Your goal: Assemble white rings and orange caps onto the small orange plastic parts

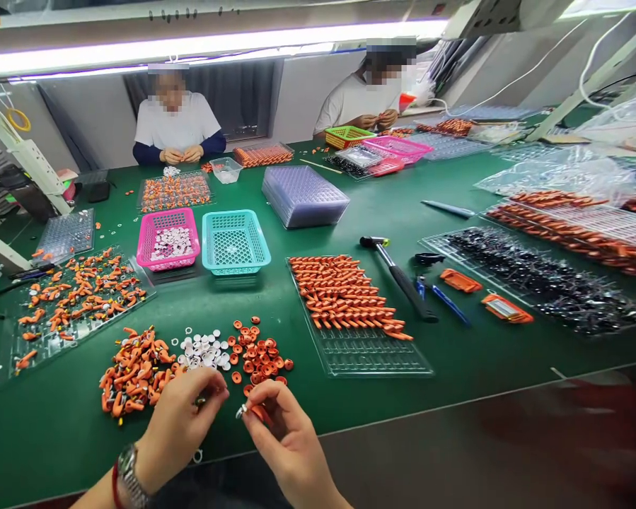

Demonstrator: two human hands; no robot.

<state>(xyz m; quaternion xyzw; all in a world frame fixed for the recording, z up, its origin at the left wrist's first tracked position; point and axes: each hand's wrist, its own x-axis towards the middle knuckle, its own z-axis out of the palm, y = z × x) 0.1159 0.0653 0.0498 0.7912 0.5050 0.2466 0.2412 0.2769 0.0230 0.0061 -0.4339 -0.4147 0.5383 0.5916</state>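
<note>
My right hand pinches a small orange plastic part, with a tiny white-silver piece sticking out at the thumb and fingertip. Thumb and fingers of my left hand are curled together just left of it; what they hold, if anything, is hidden. Behind the hands lie a heap of orange cup-shaped caps and a heap of white discs. Left of my left hand is a pile of orange curved earpiece-like parts. A thin white ring lies near the table edge.
Pink basket holds white pieces, beside a turquoise basket. A clear tray carries rows of orange parts. Nearby are a hammer, a blue pen, stacked trays and black parts. Two people sit opposite.
</note>
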